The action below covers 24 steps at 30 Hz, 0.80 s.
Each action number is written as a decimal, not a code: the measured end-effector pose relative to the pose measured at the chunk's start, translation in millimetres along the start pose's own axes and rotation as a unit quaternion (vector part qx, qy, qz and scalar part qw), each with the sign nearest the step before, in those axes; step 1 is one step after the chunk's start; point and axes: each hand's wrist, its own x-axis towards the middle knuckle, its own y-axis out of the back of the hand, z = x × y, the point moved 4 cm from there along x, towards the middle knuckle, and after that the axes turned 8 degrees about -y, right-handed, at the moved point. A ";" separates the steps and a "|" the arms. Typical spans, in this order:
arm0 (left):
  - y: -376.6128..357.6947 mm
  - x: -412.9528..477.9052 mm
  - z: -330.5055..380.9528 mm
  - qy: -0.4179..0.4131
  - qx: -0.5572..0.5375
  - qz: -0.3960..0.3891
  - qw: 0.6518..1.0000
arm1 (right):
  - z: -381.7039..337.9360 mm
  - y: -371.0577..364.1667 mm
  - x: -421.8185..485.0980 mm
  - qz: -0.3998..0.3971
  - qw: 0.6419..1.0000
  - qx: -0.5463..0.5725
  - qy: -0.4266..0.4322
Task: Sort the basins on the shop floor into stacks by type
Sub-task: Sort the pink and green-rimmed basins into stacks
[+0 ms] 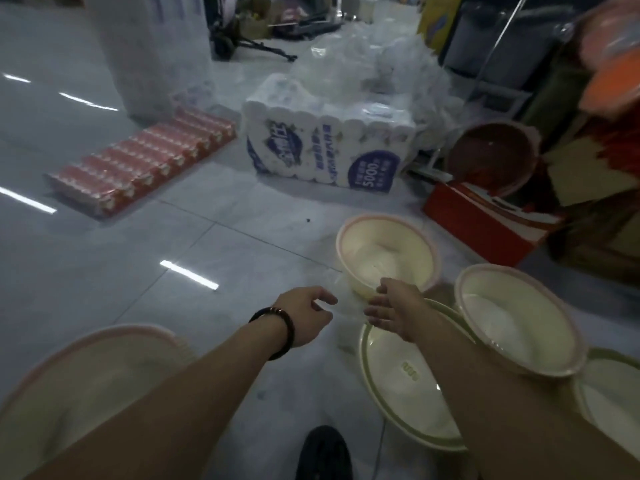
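Cream basins (388, 258), pink rims, green rims

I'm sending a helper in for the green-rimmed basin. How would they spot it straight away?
Start at the big white tissue-roll pack mid-floor, then come toward the person's hands. Under the right hand lies the wide cream basin. Its rim is green, and the basins nearest it have pink rims.

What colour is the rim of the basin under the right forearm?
Green, on a cream basin; the head view shows it.
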 end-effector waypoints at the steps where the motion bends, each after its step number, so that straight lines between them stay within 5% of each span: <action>1: -10.9 16.2 -2.8 0.008 -0.003 -0.010 1.000 | 8.6 7.3 16.6 0.004 0.999 0.040 -0.011; 11: -63.7 127.5 -71.4 0.081 -0.018 -0.035 0.996 | 20.8 -40.0 168.9 -0.095 0.932 0.334 -0.108; 24: -44.2 133.1 -119.0 0.113 0.019 -0.019 0.993 | 7.6 -33.0 209.9 0.062 0.911 0.396 -0.098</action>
